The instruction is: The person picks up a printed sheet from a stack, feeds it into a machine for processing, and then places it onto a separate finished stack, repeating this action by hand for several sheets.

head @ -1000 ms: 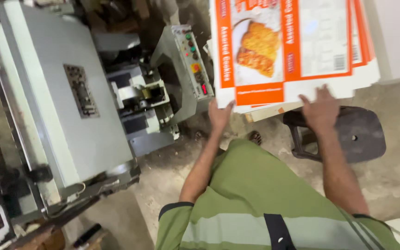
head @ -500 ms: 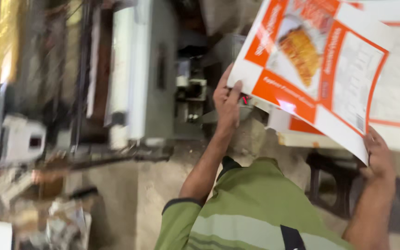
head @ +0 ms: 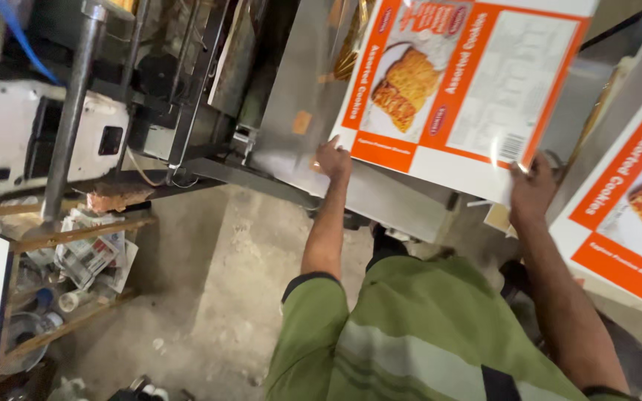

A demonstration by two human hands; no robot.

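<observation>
The machine (head: 209,111) now fills the upper left of the frame; I've swung toward it, lifting the printed carton sheet (head: 458,89) off the stack (head: 626,223) at right (half a second ago still beside it); my left hand (head: 334,158) grips its lower left corner; my right hand (head: 533,186) clasps the lower right edge; feeding looks close.

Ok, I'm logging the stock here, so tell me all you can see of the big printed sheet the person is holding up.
The large glossy orange-and-white printed cardboard sheet is a flat, unfolded carton blank with a picture of biscuits, orange borders and a white text panel. It looks like thin coated card that catches glare. It is held up, tilted, above the grey metal machine surface. The left hand grips its lower left corner and the right hand its lower right edge.
</observation>
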